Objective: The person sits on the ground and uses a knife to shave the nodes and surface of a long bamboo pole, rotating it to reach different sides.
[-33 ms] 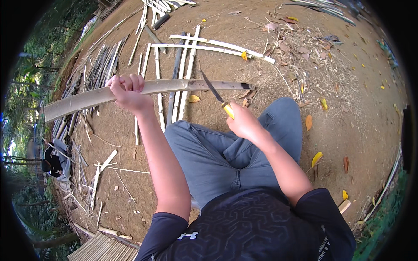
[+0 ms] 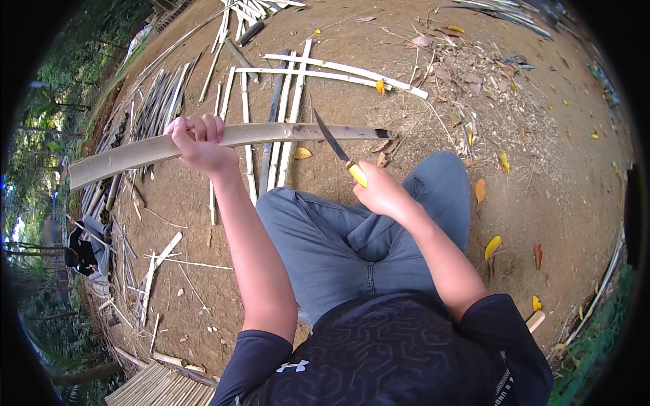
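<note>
A long, pale split bamboo strip (image 2: 271,133) lies crosswise in front of me, with a dark patch at its right end. My left hand (image 2: 203,145) is closed around it left of the middle. In my right hand (image 2: 379,189) is a knife (image 2: 331,140) with a yellow handle. The dark, narrow blade points up and to the left. Its middle appears against the strip's right half, but I cannot tell whether blade and bamboo touch.
Split bamboo strips (image 2: 298,101) lie crossed on the earth beyond my legs. At the left are stacked bamboo poles (image 2: 152,95) and another person (image 2: 88,250). Wood shavings and dry leaves (image 2: 474,88) litter the far right. A slatted bamboo mat (image 2: 162,387) is at lower left.
The knife has shifted very slightly down and to the right, along with my right hand. My left hand and the bamboo strip look unmoved.
</note>
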### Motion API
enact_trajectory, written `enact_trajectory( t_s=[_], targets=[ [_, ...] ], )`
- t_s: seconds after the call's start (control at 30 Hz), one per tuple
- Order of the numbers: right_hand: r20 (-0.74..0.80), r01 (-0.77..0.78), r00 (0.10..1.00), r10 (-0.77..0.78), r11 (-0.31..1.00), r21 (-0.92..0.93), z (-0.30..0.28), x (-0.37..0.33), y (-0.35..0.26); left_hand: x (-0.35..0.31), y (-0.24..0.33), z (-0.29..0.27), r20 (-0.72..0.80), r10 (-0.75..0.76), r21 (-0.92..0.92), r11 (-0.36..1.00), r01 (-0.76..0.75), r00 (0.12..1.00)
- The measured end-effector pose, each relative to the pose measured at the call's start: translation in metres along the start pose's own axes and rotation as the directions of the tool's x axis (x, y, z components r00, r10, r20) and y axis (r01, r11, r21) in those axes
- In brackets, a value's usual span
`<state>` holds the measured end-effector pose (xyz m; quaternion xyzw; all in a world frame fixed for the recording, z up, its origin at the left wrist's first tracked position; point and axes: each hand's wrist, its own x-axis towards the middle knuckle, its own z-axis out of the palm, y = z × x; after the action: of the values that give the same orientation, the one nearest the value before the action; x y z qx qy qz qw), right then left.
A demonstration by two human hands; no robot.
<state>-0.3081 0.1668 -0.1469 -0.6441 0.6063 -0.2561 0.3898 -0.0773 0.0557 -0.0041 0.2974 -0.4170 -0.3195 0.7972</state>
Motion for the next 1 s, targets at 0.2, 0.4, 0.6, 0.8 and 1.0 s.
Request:
enact_trajectory(
  t_s=[0.2, 0.4, 0.6, 0.8, 1.0],
  targets=[
    [0.371, -0.05, 0.928, -0.036, 0.974, 0.22, -0.024, 0.013, 0.027, 0.003, -0.004, -0.007, 0.081, -0.011, -0.082, 0.996, 0.018, 0.997],
    [0.475, -0.122, 0.879, 0.028, 0.978, 0.167, -0.05, 0.008, -0.006, 0.004, -0.005, -0.013, 0.108, -0.005, -0.13, 0.991, 0.02, 0.994],
    [0.269, 0.036, 0.957, -0.109, 0.964, 0.262, -0.041, 0.005, -0.006, 0.003, -0.004, -0.01, 0.099, -0.01, -0.156, 0.987, 0.025, 0.995],
    [0.187, 0.055, 0.978, -0.094, 0.978, 0.204, -0.033, -0.006, -0.023, 0.002, -0.003, -0.005, 0.121, -0.01, -0.166, 0.986, 0.03, 0.993],
    [0.195, -0.046, 0.981, 0.014, 0.986, 0.16, -0.032, 0.001, -0.008, 0.001, -0.002, -0.002, 0.125, -0.002, -0.145, 0.989, 0.021, 0.992]
  ],
)
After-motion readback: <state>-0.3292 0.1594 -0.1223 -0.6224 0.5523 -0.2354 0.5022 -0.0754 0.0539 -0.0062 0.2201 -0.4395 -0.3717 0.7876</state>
